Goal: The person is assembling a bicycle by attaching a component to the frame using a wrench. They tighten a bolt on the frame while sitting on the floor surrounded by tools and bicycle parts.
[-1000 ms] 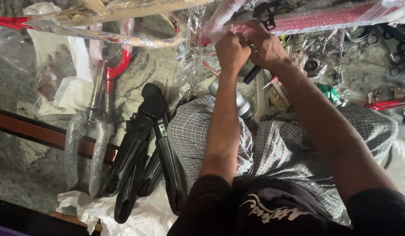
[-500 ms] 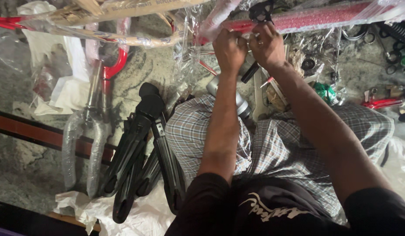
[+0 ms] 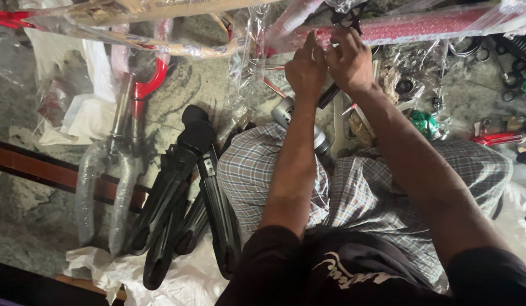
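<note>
A red bicycle frame tube (image 3: 421, 25) wrapped in clear bubble plastic runs across the top of the view. Both hands are raised to it, side by side. My left hand (image 3: 304, 71) pinches the plastic wrap at the tube's underside, fingers closed. My right hand (image 3: 349, 59) grips the same spot just to the right, below a black clamp (image 3: 345, 16) on the tube. A black handle (image 3: 329, 95) sticks out beneath the two hands; I cannot tell whether either hand holds it. My checked-cloth lap (image 3: 353, 192) is below.
A plastic-wrapped fork with a red crown (image 3: 118, 147) lies on the stone floor at left. Black mudguards (image 3: 183, 187) lean against my left knee on white wrapping (image 3: 132, 272). Small parts, a green packet (image 3: 424, 122) and a red tool (image 3: 495, 137) lie scattered at right.
Both hands have stayed together at the wrapped tube and shifted slightly up along it, with the fingers reworking their pinch. Nothing was let go.
</note>
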